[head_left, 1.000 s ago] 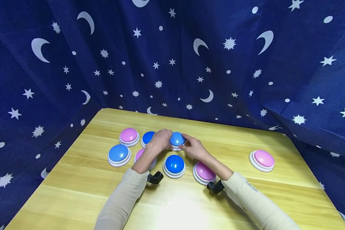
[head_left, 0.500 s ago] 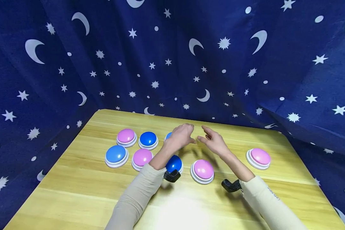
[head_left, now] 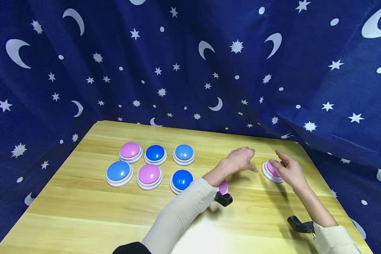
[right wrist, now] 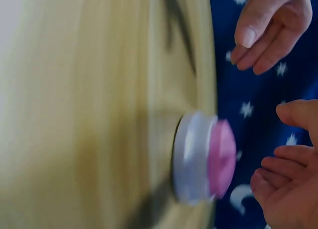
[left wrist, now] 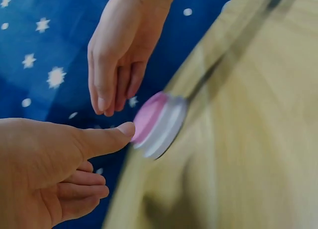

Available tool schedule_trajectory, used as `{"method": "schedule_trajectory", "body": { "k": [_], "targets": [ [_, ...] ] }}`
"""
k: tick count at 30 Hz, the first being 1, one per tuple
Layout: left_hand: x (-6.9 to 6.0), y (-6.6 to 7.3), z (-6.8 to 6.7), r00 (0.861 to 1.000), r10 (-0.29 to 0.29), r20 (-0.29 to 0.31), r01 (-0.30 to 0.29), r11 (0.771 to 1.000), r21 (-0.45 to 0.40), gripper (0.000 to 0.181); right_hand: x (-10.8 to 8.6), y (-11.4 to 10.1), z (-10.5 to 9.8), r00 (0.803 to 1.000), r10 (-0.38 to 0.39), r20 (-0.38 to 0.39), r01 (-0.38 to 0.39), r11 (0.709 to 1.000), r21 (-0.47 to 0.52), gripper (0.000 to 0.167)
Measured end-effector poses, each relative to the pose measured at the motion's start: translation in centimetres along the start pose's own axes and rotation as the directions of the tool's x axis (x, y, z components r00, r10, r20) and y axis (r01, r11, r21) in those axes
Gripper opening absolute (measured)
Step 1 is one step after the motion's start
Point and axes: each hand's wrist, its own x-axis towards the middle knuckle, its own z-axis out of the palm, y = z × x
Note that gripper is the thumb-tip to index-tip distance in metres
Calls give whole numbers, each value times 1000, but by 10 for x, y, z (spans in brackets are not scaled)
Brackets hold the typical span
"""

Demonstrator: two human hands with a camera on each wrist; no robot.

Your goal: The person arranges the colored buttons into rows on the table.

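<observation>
A pink dome buzzer button [head_left: 269,171] on a white base stands alone at the right of the table. My right hand [head_left: 289,172] hovers over its right side, partly covering it, fingers loosely bent around nothing. To its left my left hand [head_left: 237,163] hangs in the air, fingers relaxed and thumb pointing towards the button. In the right wrist view a gap shows between the pink button [right wrist: 222,159] and both hands. Under my left wrist another pink button [head_left: 223,187] is mostly hidden.
Left of my hands, in two rows, stand light blue [head_left: 184,152], dark blue [head_left: 155,153] and pink [head_left: 149,174] buttons. The wooden table [head_left: 82,211] ends at a dark blue curtain [head_left: 177,63] with moons and stars. A black wrist camera [head_left: 300,224] juts from the right sleeve.
Both hands have left the light blue button in the back row and moved right, to the lone pink button. That light blue button stays on the table. The head view has shifted right.
</observation>
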Motion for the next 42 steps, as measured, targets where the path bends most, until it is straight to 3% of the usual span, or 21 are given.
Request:
{"method": "schedule_trajectory", "body": {
  "k": [6, 11, 16, 21, 34, 42],
  "targets": [
    [16, 32, 19, 998, -8, 61, 11, 999, -44, 43, -10, 35, -14, 998, 54, -30, -56, 997, -58, 69],
    [19, 44, 35, 998, -4, 67, 9, 998, -65, 51, -23, 56, -15, 995, 101, 8, -101, 994, -46, 72],
    [19, 42, 46, 996, -15, 82, 19, 998, -54, 57, -30, 65, -12, 983, 157, 93, -156, 988, -14, 82],
    [22, 41, 51, 997, 13, 79, -8, 998, -63, 59, -33, 65, -10, 978, 157, 135, -161, 987, 16, 89],
    [23, 41, 57, 998, 10, 63, -6, 997, -73, 63, -34, 70, 0, 979, 145, 142, -168, 972, 163, 87],
    [27, 38, 61, 999, 27, 18, -25, 996, -81, 62, -30, 72, 2, 983, 145, 109, -165, 964, 207, 85]
  ]
}}
